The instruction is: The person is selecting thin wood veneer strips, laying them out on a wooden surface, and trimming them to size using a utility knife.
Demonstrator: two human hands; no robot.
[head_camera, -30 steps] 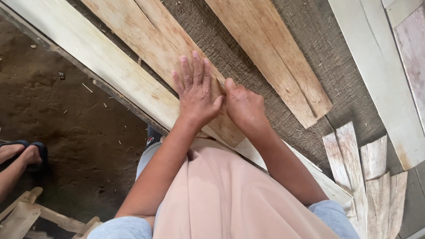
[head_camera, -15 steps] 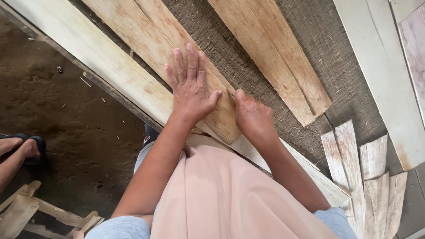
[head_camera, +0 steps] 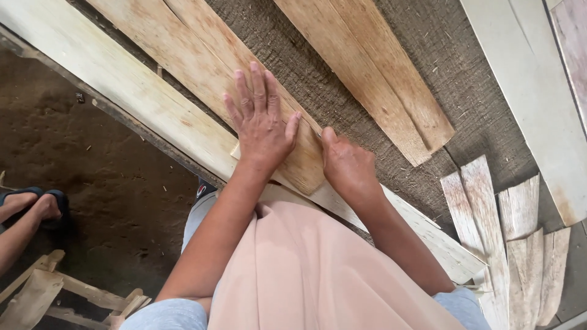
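Your left hand (head_camera: 260, 125) lies flat, fingers (head_camera: 252, 91) spread and stretched out, palm pressing down on the long tan strip of thin wood veneer (head_camera: 202, 67) that runs diagonally across the coarse brown woven matting (head_camera: 367, 131) of the worktop; it grips nothing, it only holds the sheet down. Your right hand (head_camera: 347, 165) sits just beside it at the near end of the same strip, fingers curled in and the thumb pointing toward the left hand; whether it pinches the strip's edge or merely rests against it, you cannot tell from this view. The strip touches, and seems partly to overlap, the pale cream veneer sheet (head_camera: 116, 91) along the worktop's near edge. A second tan veneer strip (head_camera: 367, 67) lies apart to the right with bare matting between, and a broad whitish sheet (head_camera: 532, 104) lies further right. By the look of it, the laying is partly done: the pale sheet and the tan strips are down side by side, but the strip under your hands looks to be at the pressing and aligning stage, and the gaps of matting suggest more pieces are wanted. A fan of short greyish veneer offcuts (head_camera: 507, 232) lies near your right elbow, unused. Another person's foot in a dark sandal (head_camera: 36, 205) shows on the dirt floor (head_camera: 92, 183) at left.
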